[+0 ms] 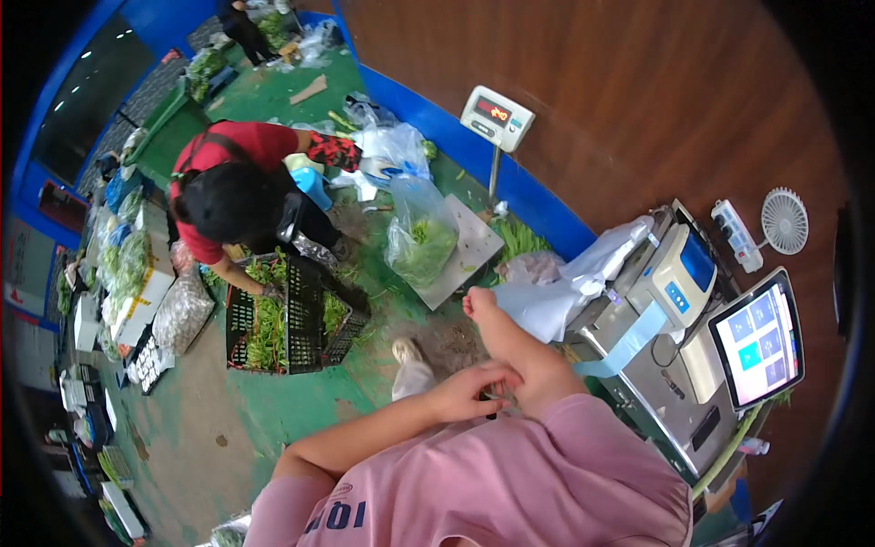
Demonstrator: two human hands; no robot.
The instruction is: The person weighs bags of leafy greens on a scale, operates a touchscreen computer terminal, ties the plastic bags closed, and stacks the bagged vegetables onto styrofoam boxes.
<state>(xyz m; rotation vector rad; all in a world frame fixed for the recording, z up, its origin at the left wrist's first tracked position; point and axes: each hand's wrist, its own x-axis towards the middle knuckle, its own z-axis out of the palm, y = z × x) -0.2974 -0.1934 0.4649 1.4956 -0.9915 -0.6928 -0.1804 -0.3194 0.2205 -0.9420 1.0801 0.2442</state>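
My left hand (476, 389) reaches across my body, its bent fingers touching the inner side of my right arm near the elbow. A gap shows between its thumb and fingers, and I see nothing held. My right hand (478, 303) is raised in a loose fist with no object visible in it. Past that fist, a clear plastic bag of leafy greens (425, 248) rests on the metal scale platform (467, 246). White plastic bags (570, 296) hang beside my right forearm.
A co-worker in red (239, 191) bends over black crates (290, 314) of greens. A scale display (497, 118) stands on a pole by the wall. At right are a label printer (674, 278) and a touchscreen (756, 339) on a metal counter (643, 387). Bagged produce (182, 314) lies left.
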